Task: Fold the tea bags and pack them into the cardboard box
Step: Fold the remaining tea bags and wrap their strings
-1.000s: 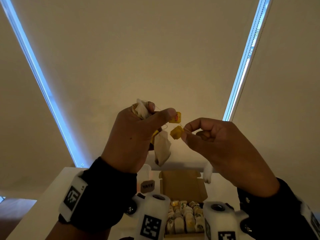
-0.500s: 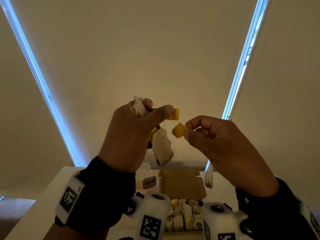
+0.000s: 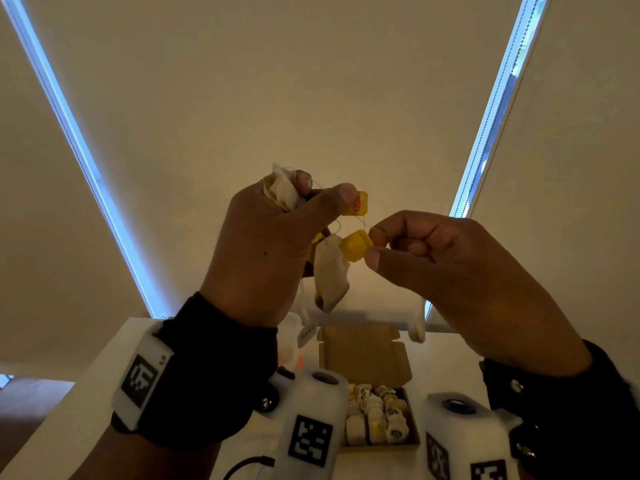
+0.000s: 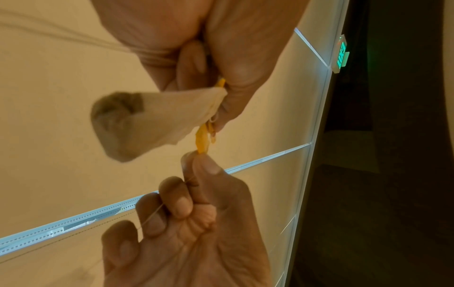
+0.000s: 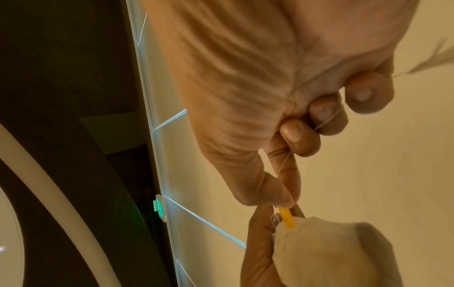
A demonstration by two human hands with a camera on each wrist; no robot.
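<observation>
Both hands up at chest height, well above the cardboard box (image 3: 367,355), which sits open at 6 o'clock w/ folded bags in rows. Left hand (image 3: 266,251) is curled round a bunch of tea bags (image 3: 282,188); one bag (image 3: 330,271) dangles at its 4 o'clock. Right hand (image 3: 450,271) pinches a yellow tag (image 3: 356,244) btwn thumb & forefinger, its string (image 5: 326,121) running over the fingers. To do this well, prob: keep string taut, tease the tag free slowly w/o yanking, so strings don't knot or paper tear.
</observation>
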